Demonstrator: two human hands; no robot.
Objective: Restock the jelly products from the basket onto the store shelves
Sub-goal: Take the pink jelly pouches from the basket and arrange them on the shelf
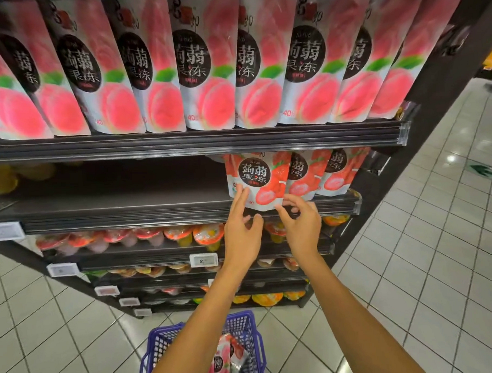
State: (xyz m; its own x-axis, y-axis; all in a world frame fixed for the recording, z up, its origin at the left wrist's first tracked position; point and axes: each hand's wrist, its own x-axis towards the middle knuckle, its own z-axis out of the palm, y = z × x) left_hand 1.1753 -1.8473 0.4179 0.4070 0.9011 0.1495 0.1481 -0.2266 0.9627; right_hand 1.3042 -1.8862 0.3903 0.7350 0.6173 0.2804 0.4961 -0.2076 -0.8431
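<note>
Head view: jelly pouch [255, 180], lower corners touched by left hand [242, 236], right hand [303, 229].

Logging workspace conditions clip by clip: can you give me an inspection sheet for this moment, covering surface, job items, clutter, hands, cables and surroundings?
Surface: dark second shelf, strawberry pouches standing at its right end.
Job's things: front strawberry pouch upright at the shelf edge; blue basket on the floor with more pouches inside.
Clutter: nothing seen.
Hands: left hand has straight fingers touching the front pouch's lower left; right hand is at its bottom right corner, grip unclear.
Cables: nothing seen.
Surroundings: peach pouches on the shelf above, jelly cups below, tiled floor.
</note>
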